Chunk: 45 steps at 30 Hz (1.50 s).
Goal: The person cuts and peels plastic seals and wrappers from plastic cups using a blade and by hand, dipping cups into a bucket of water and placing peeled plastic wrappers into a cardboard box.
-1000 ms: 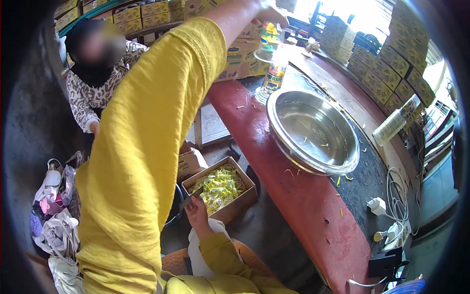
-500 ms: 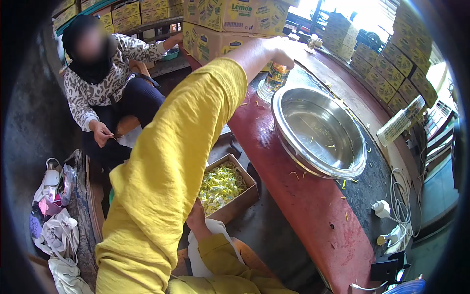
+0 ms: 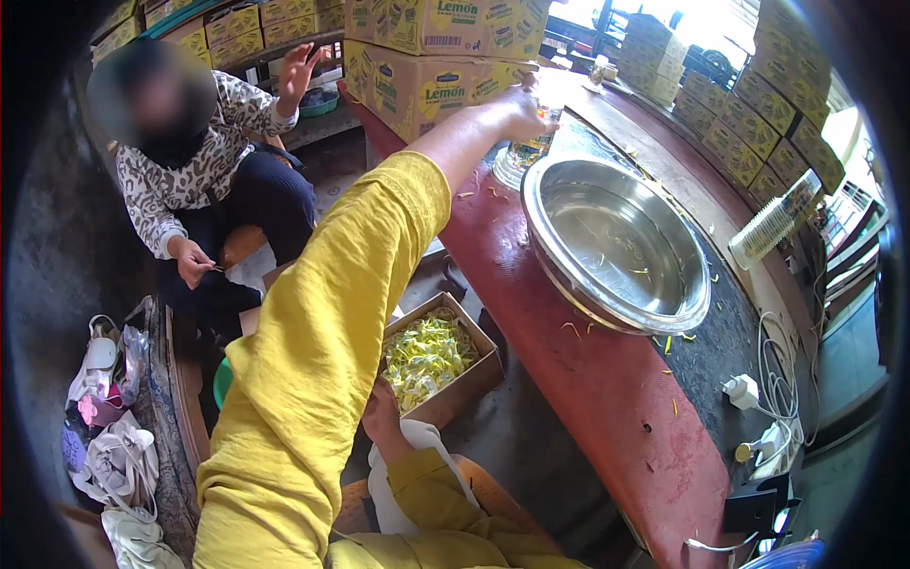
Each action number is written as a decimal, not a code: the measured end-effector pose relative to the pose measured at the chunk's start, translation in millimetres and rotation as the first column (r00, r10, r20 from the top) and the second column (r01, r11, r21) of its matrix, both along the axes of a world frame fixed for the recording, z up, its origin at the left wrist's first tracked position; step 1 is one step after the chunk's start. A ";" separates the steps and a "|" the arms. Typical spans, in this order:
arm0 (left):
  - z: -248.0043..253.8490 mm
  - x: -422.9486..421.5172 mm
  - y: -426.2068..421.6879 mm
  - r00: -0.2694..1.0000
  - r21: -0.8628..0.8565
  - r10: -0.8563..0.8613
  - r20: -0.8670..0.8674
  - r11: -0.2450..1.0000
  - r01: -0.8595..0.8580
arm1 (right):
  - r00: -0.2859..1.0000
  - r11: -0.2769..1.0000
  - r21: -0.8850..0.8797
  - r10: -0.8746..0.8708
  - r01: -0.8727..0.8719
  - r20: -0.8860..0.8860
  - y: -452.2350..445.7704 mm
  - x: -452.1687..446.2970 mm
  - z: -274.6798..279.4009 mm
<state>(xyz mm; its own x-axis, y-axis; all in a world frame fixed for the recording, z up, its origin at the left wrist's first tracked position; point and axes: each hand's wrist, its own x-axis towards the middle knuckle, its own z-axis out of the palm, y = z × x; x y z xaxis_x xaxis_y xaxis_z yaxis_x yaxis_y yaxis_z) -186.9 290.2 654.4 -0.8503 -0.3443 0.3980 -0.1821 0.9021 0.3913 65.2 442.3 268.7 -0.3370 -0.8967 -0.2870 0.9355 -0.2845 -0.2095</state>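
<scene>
My left hand (image 3: 527,112), on the yellow-sleeved arm stretched across the view, is at the top of a clear plastic cup (image 3: 533,147) with a colourful print. Its fingers look curled round the cup's upper part, though they are small and slightly blurred. The cup is on the red table behind a wide steel basin (image 3: 621,242). Low down, my right hand (image 3: 381,413) is beside a cardboard box (image 3: 460,403) full of small yellow-and-white wrapped pieces (image 3: 428,358). The left sleeve partly covers the right hand, so its grip does not show.
Across from me a person (image 3: 204,152) sits with one hand raised. Lemon cartons (image 3: 441,90) stand stacked behind the red table (image 3: 607,408). A stack of plastic cups (image 3: 773,228), a white plug (image 3: 741,391) and cables lie to the right. Bags (image 3: 118,455) lie at the left.
My left hand has shifted slightly left and down at the cup. The other person's far hand has lifted from near the cartons. My right hand stays by the box.
</scene>
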 end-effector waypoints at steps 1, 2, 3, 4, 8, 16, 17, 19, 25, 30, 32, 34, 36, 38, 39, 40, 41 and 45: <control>1.5 -1.6 -1.4 0.997 -0.003 -0.022 0.068 1.000 0.022 | 1.000 1.000 0.016 -0.003 0.003 0.003 -0.9 -2.7 5.1; 2.6 -2.5 -2.6 0.990 -0.001 -0.040 0.137 0.999 0.041 | 1.000 0.999 0.035 -0.004 0.003 0.007 0.5 -4.3 9.6; 5.6 2.4 -0.4 0.977 0.002 -0.058 0.205 0.998 0.059 | 1.000 0.999 0.055 -0.004 0.003 0.010 2.9 -5.3 12.5; 6.0 8.7 2.0 0.989 0.023 -0.068 0.134 0.998 0.065 | 1.000 0.998 0.062 -0.018 0.018 0.005 4.5 -6.0 15.8; -7.3 20.5 14.2 0.902 0.094 -0.030 -0.430 0.992 0.078 | 0.998 0.997 0.053 -0.065 0.063 0.020 4.0 -6.8 11.1; -5.3 149.8 80.9 0.432 0.232 -0.069 -0.899 0.763 0.604 | 0.997 0.989 0.133 -0.072 0.069 0.016 1.8 -4.6 11.6; -6.0 177.3 94.6 0.382 0.271 -0.043 -0.923 0.633 0.725 | 0.997 0.989 0.129 -0.069 0.066 0.017 1.1 -4.4 11.8; -7.0 230.4 121.5 0.399 0.238 -0.182 -0.899 0.562 0.792 | 0.996 0.988 0.131 -0.084 0.081 0.014 1.6 -2.0 12.3; -21.8 337.3 175.3 0.072 0.004 -0.455 -0.887 0.149 0.989 | 0.998 0.986 0.155 -0.051 0.055 -0.031 -6.0 16.5 1.5; -16.0 403.7 213.8 0.146 0.016 -0.568 -0.810 0.228 0.974 | 0.990 0.981 0.181 -0.042 0.066 -0.132 -4.5 11.2 14.0; -14.0 425.4 224.4 0.171 0.013 -0.566 -0.807 0.271 0.962 | 0.983 0.982 0.156 -0.083 0.109 -0.165 -1.7 12.3 23.2; -13.2 446.2 232.7 0.229 0.023 -0.528 -0.818 0.367 0.930 | 0.987 0.979 0.176 -0.076 0.100 -0.138 -2.2 6.6 21.3; -7.5 463.1 245.9 0.325 0.129 -0.428 -0.843 0.427 0.895 | 0.985 0.965 0.249 -0.046 0.087 -0.165 -2.0 1.4 20.4; -1.8 479.2 255.4 0.461 0.299 -0.315 -0.830 0.447 0.843 | 0.985 0.972 0.224 -0.040 0.077 -0.165 -0.1 -0.5 21.7; -4.8 484.3 257.2 0.468 0.248 -0.353 -0.810 0.517 0.819 | 0.986 0.976 0.208 -0.037 0.071 -0.160 0.3 -1.4 23.4; -9.4 484.4 253.0 0.384 0.148 -0.423 -0.821 0.492 0.858 | 0.987 0.979 0.194 -0.039 0.069 -0.155 0.9 -1.7 23.9; -16.4 482.4 244.6 0.297 0.048 -0.488 -0.821 0.459 0.887 | 0.989 0.979 0.193 -0.041 0.067 -0.139 5.2 -0.9 22.8; -56.5 461.5 172.1 0.434 0.348 -0.637 -0.638 0.264 0.900 | 0.996 0.985 0.148 -0.080 0.084 -0.033 13.6 -4.7 38.7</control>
<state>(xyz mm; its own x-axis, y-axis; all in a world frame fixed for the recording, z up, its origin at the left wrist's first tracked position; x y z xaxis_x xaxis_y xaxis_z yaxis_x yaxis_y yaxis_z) 274.6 462.3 597.9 -0.6993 0.1618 0.6962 0.7120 0.0711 0.6986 60.4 455.9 307.4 -0.4172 -0.8136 -0.4050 0.9037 -0.3241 -0.2799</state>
